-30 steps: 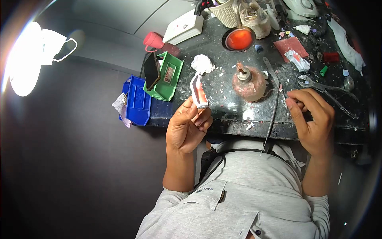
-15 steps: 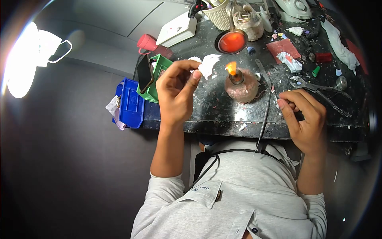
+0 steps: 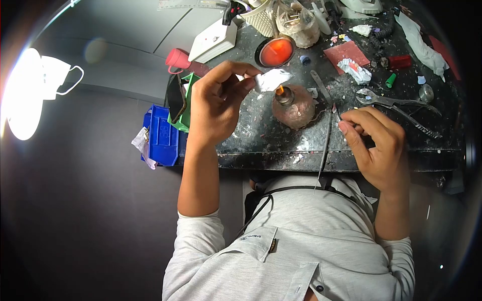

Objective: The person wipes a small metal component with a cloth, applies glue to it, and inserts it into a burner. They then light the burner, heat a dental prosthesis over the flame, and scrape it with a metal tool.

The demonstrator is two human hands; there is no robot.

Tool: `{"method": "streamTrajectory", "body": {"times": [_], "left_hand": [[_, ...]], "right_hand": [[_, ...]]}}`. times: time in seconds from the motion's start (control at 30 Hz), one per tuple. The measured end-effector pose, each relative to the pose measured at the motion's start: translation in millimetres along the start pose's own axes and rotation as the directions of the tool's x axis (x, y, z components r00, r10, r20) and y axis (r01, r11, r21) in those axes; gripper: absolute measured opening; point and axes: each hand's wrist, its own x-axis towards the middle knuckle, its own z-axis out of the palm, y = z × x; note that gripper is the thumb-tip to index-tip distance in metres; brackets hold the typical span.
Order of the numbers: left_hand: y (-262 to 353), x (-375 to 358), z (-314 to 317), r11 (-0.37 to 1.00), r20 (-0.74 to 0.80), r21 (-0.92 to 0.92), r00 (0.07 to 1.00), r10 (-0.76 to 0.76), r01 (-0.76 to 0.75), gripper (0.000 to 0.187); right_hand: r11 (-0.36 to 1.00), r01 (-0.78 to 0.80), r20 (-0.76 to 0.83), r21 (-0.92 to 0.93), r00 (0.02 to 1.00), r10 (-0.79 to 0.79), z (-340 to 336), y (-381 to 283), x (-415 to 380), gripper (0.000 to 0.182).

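My left hand (image 3: 223,95) pinches a piece of white tissue (image 3: 273,79) between thumb and fingertips. The tissue hangs just above the spirit burner (image 3: 293,109), and a small orange flame shows at the burner's wick. My right hand (image 3: 375,143) is closed round a thin metal tool (image 3: 337,114) near the bench's front edge, its tip pointing toward the burner. Beside that tip lie a flat metal spatula (image 3: 321,86) and a long thin metal rod (image 3: 326,145) that reaches over the edge.
A bowl of red wax (image 3: 276,52) stands behind the burner. Pliers (image 3: 396,104) lie right of it, with a red sheet (image 3: 346,54) further back. Left are a phone (image 3: 176,99), a green bin (image 3: 188,93) and a blue bin (image 3: 164,135).
My left hand's tissue has moved right, over the burner, and the flame looks smaller. My right hand keeps its grip. The whole view has shifted slightly.
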Motion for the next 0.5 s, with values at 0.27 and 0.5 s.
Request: {"method": "streamTrajectory", "body": {"times": [0.27, 0.5], "left_hand": [[0, -26, -6, 0.982, -0.198, -0.186, 0.978, -0.066, 0.029, 0.015], [-21, -87, 5, 0.299, 0.106, -0.911, 0.862, -0.496, 0.284, 0.02]], "right_hand": [[1.0, -0.022, 0.01, -0.001, 1.0, 0.022, -2, -5, 2, 0.013], [0.999, -0.032, 0.041, -0.008, 0.999, 0.033, -1, -7, 3, 0.012]]}}
